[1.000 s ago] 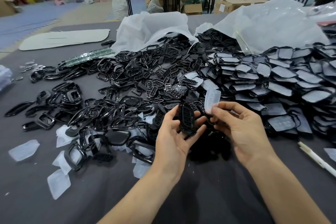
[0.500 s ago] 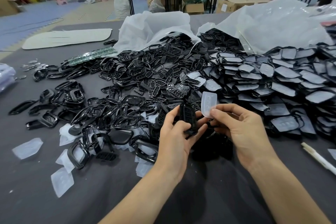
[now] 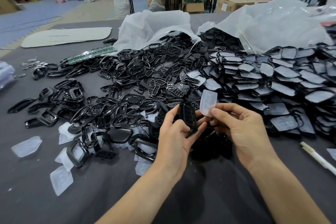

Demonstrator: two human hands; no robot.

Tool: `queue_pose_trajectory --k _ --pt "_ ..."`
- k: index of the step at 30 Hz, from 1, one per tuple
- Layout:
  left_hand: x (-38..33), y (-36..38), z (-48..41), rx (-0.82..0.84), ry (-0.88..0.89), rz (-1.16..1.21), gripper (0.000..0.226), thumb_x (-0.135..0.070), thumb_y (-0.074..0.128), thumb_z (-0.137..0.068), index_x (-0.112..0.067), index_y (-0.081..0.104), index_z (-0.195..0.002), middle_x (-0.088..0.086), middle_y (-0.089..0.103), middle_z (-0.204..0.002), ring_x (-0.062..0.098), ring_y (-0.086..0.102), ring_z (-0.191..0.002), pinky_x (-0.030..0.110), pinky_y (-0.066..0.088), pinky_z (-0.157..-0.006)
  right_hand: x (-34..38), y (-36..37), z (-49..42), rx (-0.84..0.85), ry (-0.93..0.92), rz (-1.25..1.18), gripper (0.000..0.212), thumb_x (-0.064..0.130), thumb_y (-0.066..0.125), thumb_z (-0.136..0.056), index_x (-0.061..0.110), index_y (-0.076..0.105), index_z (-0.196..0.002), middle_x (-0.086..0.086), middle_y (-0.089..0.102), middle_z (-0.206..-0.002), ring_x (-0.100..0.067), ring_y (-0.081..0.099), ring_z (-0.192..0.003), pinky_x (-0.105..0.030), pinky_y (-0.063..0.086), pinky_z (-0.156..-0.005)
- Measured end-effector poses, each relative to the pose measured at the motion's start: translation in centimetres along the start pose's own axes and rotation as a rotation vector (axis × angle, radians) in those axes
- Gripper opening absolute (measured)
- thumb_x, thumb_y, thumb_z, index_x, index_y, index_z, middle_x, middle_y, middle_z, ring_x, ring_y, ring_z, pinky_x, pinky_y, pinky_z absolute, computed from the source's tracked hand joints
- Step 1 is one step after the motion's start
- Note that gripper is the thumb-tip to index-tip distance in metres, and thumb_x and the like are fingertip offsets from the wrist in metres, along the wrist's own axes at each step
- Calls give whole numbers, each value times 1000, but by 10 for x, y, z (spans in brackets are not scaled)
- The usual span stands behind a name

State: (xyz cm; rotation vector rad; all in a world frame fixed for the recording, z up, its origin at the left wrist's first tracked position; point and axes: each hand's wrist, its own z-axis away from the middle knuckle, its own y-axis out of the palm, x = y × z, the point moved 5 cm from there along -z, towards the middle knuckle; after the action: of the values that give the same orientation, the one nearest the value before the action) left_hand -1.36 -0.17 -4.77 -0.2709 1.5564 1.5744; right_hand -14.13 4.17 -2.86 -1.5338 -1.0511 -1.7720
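My left hand [image 3: 177, 136] grips a small black slotted plastic shell [image 3: 187, 116], held upright between thumb and fingers. Just to its right, my right hand [image 3: 238, 129] pinches a translucent white rubber pad [image 3: 208, 101] with round button bumps, its top standing above the fingers. The pad and the shell are close together but apart. Both hands hover over the near edge of a big heap of black plastic parts [image 3: 145, 85] on a grey cloth-covered table [image 3: 91, 196].
Stacked black parts with pale pads [image 3: 283, 82] fill the right side. Two open white plastic bags [image 3: 152, 27] spill parts at the back. Loose translucent pads [image 3: 26, 146] lie at left, green circuit boards [image 3: 87, 56] farther back, a white pen [image 3: 316, 158] at right.
My right hand has brought the translucent pad leftward, nearer the black shell. The left hand has kept its grip with little movement.
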Motion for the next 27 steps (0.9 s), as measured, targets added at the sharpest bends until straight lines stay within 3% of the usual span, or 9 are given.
queue_pose_trajectory --k 8,11,18,24,27 --pt "0 -1 0 14 -6 -4 55 14 25 -80 -1 50 -126 20 70 -98 28 69 -92 34 58 -85 0 0 0 8 4 14 10 3 67 -83 12 71 -79 -13 73 -78 -8 61 -57 -17 51 -55" --pt "0 -1 -1 20 -5 -7 54 14 26 -80 -2 52 -125 19 71 -97 25 68 -85 32 58 -82 0 1 1 27 7 8 15 3 66 -84 14 71 -76 -17 73 -80 -12 63 -59 -19 53 -57" --pt "-1 -1 -1 11 -16 -13 55 14 27 -81 -3 51 -128 17 70 -97 21 67 -79 29 58 -73 1 5 3 83 2 -77 21 -4 61 -86 13 70 -76 -9 72 -69 -19 72 -62 -19 54 -55" --pt "-4 -3 -1 -46 30 -29 43 11 40 -90 -5 49 -130 16 70 -104 25 69 -93 31 58 -77 7 6 2 159 -123 166 32 -6 65 -83 23 76 -78 -3 74 -81 -13 70 -78 -16 53 -70" --pt "-5 -3 -1 -54 86 -79 34 7 52 -92 -17 54 -115 6 74 -91 20 71 -90 28 58 -75 10 6 2 167 -180 269 30 -2 67 -82 26 76 -79 2 75 -82 -7 69 -78 -14 50 -71"
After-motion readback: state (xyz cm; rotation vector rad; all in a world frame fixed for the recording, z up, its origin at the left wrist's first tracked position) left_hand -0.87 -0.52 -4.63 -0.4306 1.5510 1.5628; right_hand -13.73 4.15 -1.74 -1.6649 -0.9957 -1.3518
